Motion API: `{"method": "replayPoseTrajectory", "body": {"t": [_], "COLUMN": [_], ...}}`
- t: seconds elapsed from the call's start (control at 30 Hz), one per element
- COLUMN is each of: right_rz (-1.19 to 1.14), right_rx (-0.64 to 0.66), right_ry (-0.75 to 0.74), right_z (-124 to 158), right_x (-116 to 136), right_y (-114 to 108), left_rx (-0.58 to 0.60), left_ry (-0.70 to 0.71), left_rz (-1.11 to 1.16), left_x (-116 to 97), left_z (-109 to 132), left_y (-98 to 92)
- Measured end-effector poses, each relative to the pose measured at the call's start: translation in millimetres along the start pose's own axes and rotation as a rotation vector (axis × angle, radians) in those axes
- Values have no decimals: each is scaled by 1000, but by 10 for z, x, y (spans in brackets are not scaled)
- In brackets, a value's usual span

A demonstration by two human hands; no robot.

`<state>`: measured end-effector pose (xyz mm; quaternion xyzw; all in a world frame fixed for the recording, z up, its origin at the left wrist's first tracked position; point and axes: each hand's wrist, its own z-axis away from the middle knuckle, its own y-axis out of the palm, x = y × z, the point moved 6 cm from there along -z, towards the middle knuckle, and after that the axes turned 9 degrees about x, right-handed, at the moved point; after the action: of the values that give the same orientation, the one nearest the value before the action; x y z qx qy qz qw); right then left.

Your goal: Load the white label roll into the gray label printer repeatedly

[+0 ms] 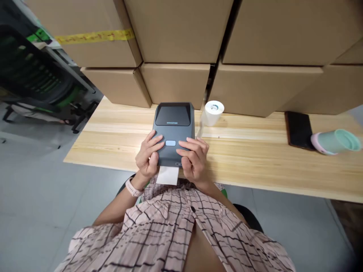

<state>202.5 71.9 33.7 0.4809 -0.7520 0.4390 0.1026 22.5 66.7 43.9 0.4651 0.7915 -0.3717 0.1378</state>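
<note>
A person's left hand (145, 156) and right hand (197, 160) flank a gray printer (171, 132), long axis running near to far, both touching its near half, firm grip impossible to tell.

I'm seeing a pale wooden table (255, 151) bearing a boxy grey printer (174, 131) and white cylindrical roll (212, 115) mid-frame, flat black phone (299, 128) right.

Left fingers (155, 140), right fingers (189, 145) curved

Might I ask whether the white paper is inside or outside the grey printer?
At least partly out: the paper extends visibly beyond the grey printer.
</note>
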Motion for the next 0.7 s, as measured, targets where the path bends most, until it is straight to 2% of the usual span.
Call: {"method": "replayPoseTrajectory", "body": {"t": [0.07, 0.17, 0.2, 0.23, 0.27, 0.33, 0.4, 0.5, 0.6, 0.7], "right_rz": [23, 36, 30, 19, 4, -25, -36, -38, -28, 69], "right_rx": [18, 62, 71, 75, 74, 80, 93, 104, 121, 180], "right_ry": [-36, -99, -124, -153, -180, -215, -218, -212, -207, -181], "right_z": [-25, -55, -61, -63, -63, -59, -57, -66, -114, -213], "right_x": [3, -5, -5, -3, 1, 4, 0, 13, 55, 108], "right_y": [-44, -104, -124, -145, -166, -192, -200, -209, -222, -206], "left_rx": [-83, -454, -521, -514, -434, -242, -133, -128, -121, -47], "left_ry": [-132, -373, -462, -562, -681, -910, -1058, -1116, -1084, -1067], "left_rz": [-36, -96, -101, -83, -26, 208, 475, 707, 781, 796], "left_x": [-59, -223, -277, -309, -308, -268, -254, -264, -265, -233], "left_z": [44, 333, 450, 547, 626, 768, 853, 852, 807, 792], "left_y": [-73, -278, -297, -271, -198, 21, 227, 360, 357, 313]}}
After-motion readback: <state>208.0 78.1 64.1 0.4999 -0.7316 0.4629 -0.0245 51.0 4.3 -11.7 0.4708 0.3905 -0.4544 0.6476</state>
